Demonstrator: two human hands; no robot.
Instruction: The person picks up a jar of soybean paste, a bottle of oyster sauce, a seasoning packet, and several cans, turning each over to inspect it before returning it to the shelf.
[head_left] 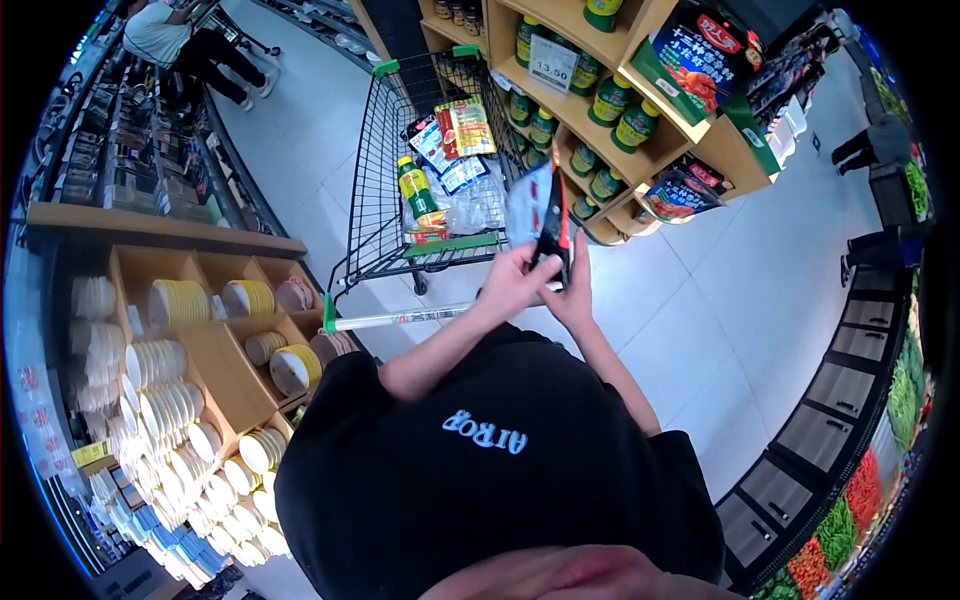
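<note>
Both of my hands hold a seasoning-style packet (530, 208), whitish on the face toward the left, with a black side and an orange-red edge. My left hand (514, 284) grips its lower left part, fingers closed. My right hand (572, 296) is closed around its lower right edge. Just beyond the packet stands a black wire shopping cart (366, 170) with green corners. In it lie a green bottle with a yellow cap (415, 188), several colourful packets (465, 128) and clear plastic bags (482, 200). The cart handle (400, 317) passes below my left forearm.
A wooden shelf (690, 128) with green-labelled jars (635, 125) and a price sign (552, 63) stands ahead. Left are plates on a wooden rack (225, 375). Vegetables (838, 530) top cabinets at right. A person (165, 40) stands at upper left; another (880, 145) at right.
</note>
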